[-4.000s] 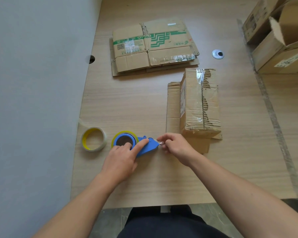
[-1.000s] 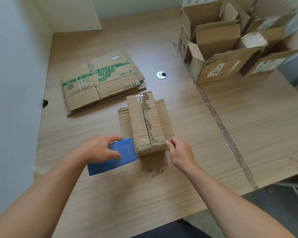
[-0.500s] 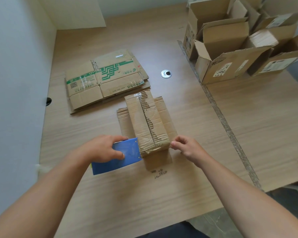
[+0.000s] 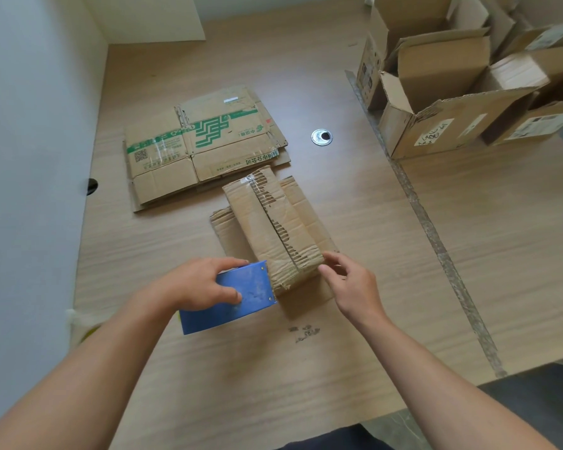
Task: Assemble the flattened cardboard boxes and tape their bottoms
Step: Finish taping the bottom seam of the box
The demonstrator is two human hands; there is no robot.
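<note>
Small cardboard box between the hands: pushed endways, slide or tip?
Likely slides: the small brown cardboard box sits low, flaps splayed on the wooden table. Probably light, thin corrugated board. Torn seam may buckle under pressure.

Bright, even daylight, soft faint shadows, sharp centre, with wide-angle bending and slight blur at the edges.

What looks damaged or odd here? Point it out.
The near box is damaged: its outer paper is torn off in a jagged strip along the seam, baring the corrugation. Crumpled old tape clings to its far end.
</note>
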